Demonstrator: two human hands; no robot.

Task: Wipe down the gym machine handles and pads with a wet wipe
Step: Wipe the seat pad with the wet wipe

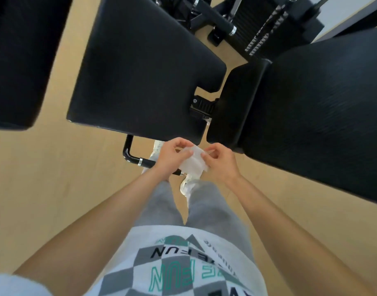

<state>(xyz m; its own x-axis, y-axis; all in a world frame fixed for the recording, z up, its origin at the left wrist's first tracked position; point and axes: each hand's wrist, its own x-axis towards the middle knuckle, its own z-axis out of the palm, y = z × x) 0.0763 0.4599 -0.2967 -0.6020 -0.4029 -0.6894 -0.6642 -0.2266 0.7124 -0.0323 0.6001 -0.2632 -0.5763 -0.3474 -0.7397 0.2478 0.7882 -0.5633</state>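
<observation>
A white wet wipe (pixel 194 162) hangs between both hands just below the front edge of a black seat pad (pixel 140 67). My left hand (pixel 171 158) pinches its left edge and my right hand (pixel 219 162) pinches its right edge. A second, larger black pad (pixel 315 116) stands to the right. A black handle with chrome rings (pixel 140 161) runs under my left hand, partly hidden by it. Another black bar handle (pixel 217 18) lies at the top.
A third black pad (pixel 19 56) fills the upper left. The weight stack and frame (pixel 268 28) stand at the top right. Tan floor (pixel 55 178) spreads to the left. My legs and white shoes (pixel 188 186) are below the hands.
</observation>
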